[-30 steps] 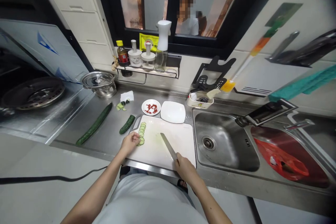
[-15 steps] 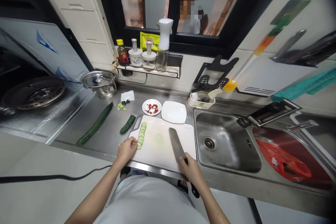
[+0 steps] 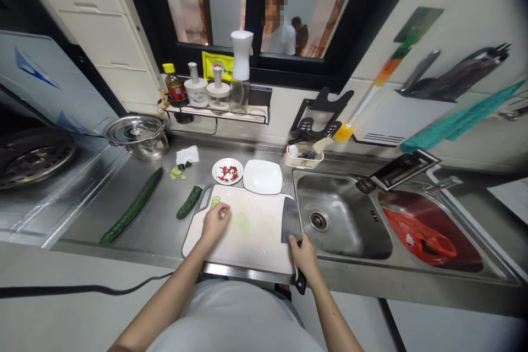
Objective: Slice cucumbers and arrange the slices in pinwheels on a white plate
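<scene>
Round green cucumber slices [image 3: 215, 201] lie on the white rectangular board [image 3: 259, 220], partly under my half-curled left hand [image 3: 216, 221], hold unclear, while my right hand [image 3: 304, 253], gripping the black-handled steel knife [image 3: 291, 221], has shifted rightward, seemingly pausing slicing.

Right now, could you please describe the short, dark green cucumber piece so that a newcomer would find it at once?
On the grey steel counter, find the white rectangular cutting board. Just beyond its left edge, near the upper corner, lies the short, dark green cucumber piece. It is stubby, far shorter than the long, dark green cucumber farther left.
</scene>
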Available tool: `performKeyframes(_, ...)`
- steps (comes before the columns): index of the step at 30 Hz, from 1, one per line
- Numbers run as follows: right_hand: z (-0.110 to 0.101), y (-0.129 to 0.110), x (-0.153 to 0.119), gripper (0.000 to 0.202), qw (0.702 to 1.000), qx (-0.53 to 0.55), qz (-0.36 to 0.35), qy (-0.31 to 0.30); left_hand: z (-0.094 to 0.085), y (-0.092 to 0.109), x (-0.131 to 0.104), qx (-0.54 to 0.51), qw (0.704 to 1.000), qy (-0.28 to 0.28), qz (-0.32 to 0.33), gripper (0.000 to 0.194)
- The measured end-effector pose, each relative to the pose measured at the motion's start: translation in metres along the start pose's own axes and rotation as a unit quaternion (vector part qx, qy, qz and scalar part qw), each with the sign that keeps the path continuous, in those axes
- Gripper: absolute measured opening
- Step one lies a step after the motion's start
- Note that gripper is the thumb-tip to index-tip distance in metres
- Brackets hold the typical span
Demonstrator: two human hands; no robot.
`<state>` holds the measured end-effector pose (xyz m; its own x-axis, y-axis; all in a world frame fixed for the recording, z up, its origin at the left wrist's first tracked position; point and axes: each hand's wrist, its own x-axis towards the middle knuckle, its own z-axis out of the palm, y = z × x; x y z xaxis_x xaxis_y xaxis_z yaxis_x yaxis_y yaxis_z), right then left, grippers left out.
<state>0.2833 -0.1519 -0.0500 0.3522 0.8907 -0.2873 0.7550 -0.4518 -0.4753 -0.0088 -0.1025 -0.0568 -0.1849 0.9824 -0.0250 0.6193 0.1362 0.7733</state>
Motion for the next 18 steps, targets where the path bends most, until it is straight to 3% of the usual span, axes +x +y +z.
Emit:
performKeyframes(4, -0.006, -0.006, -0.004, 0.048, 0.996, -0.085, 0.019, -0.035, 0.017, 0.012, 0.014, -0.023, 0.999, -0.025, -0.005, 0.018)
performKeyframes(10, -0.014, -0.012, -0.004, 0.055, 0.977, -0.199, 0.016, -0.072, 0.031, 0.013, 0.032, -0.033, 0.999, -0.029, -0.025, 0.017)
performKeyframes(18, -0.018, -0.017, 0.000, 0.051, 0.966, -0.238, 0.001, -0.100, 0.040, 0.023, 0.049, -0.036, 0.996, -0.043, -0.062, 0.026)
